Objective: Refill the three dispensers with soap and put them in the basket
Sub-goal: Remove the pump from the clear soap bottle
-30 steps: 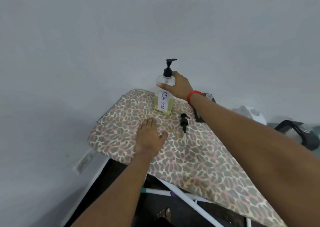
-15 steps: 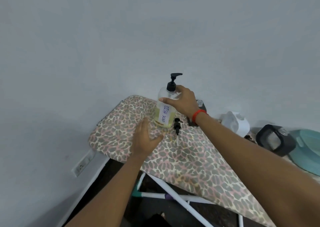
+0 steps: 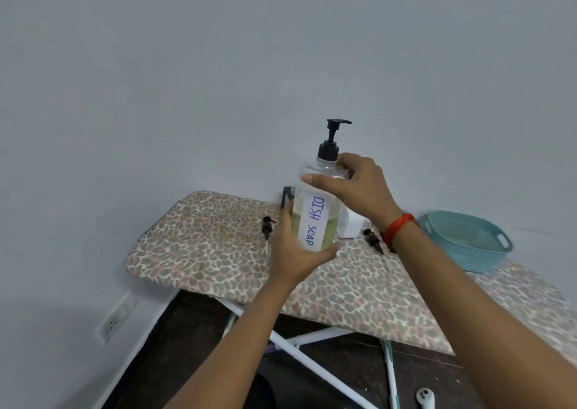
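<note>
Dispenser bottle (image 3: 315, 218): clear plastic, round-shouldered, with a black pump head seated on its neck and the spout pointing right. A white label runs down the front, hand-lettered DISH SOAP in blue. Pale yellow-green liquid fills roughly the lower half, and the upper part shows clear.

Position: upright in both your hands, over the far end of the leopard-print ironing board (image 3: 203, 246), close to the grey wall.

Your left hand (image 3: 295, 252) cups the lower body, with the thumb curled round the base at the front. Your right hand (image 3: 359, 190) grasps the shoulder, thumb across the front and fingers wrapped behind just under the pump collar. A red band (image 3: 399, 226) sits on that wrist.

Also on the board:
- Loose black pump head (image 3: 268, 226), left of the bottle.
- Second loose pump head (image 3: 373, 240), beside your right wrist.
- White plastic container (image 3: 349, 227), behind the bottle and partly hidden.
- Teal slotted plastic basket (image 3: 474, 259), at the right, apart from the bottle.
</note>
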